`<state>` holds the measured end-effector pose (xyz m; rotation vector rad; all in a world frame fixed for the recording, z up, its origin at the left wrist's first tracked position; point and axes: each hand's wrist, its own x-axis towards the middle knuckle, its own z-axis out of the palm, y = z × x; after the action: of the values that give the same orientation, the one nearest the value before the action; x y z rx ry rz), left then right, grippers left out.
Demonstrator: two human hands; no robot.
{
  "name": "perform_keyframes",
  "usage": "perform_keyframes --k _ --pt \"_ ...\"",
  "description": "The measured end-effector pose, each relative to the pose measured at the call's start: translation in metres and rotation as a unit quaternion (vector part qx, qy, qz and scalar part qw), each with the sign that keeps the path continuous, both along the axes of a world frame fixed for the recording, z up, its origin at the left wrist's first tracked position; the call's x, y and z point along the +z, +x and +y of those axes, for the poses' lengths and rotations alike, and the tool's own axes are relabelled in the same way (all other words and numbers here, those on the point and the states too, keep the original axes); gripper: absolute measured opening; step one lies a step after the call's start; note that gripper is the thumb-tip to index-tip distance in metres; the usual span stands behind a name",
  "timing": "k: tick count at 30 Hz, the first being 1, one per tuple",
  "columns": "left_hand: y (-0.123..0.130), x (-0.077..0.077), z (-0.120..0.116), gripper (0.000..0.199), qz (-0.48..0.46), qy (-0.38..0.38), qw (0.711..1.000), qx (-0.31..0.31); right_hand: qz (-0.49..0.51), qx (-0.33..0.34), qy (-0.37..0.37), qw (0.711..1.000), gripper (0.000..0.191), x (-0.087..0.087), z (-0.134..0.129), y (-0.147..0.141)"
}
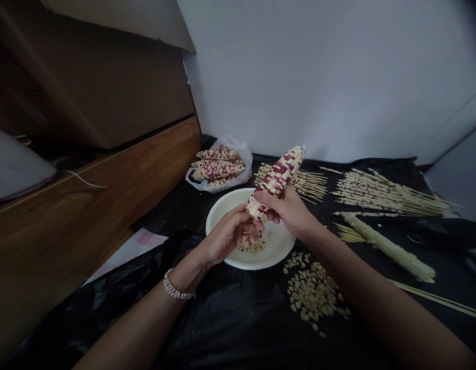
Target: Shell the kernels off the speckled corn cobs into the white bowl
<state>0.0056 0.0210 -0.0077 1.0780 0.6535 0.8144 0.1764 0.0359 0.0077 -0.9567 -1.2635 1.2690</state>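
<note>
A corn cob (277, 180) with cream and dark red kernels is tilted up over a white bowl (218, 210). My right hand (286, 208) is wrapped round its lower part, thumb along the near side. At the cob's bottom end is my left hand (234, 231), fingers curled and touching it; whether they grip the cob or loose kernels is too small to tell. Some loose kernels (253, 245) lie in the bowl below my left hand.
Several cobs (218, 167) sit in a plastic bag behind the bowl. Loose kernels (315, 293) lie on black sheeting (230, 318). Kernel-threaded sticks (377, 192), a stripped cob (392, 249) and bare sticks (438, 299) are at right. A wooden panel (107, 205) borders the left.
</note>
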Motion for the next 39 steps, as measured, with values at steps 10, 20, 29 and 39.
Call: perform_keyframes --k 10,20,29,39 --pt "0.002 0.002 -0.006 0.030 0.026 0.038 0.998 0.031 0.033 -0.014 -0.026 0.999 0.054 -0.004 0.000 -0.007" --pt "0.003 0.004 -0.007 0.040 0.006 0.056 0.998 0.018 0.046 -0.009 -0.024 0.999 0.051 -0.005 0.003 -0.001" --pt "-0.004 0.006 -0.003 0.019 -0.042 -0.032 0.998 -0.016 0.025 -0.027 -0.031 0.999 0.053 -0.001 0.001 -0.002" --pt "0.002 0.003 -0.006 0.016 0.047 0.027 0.998 0.015 -0.049 -0.064 -0.021 0.996 0.049 0.000 -0.006 -0.007"
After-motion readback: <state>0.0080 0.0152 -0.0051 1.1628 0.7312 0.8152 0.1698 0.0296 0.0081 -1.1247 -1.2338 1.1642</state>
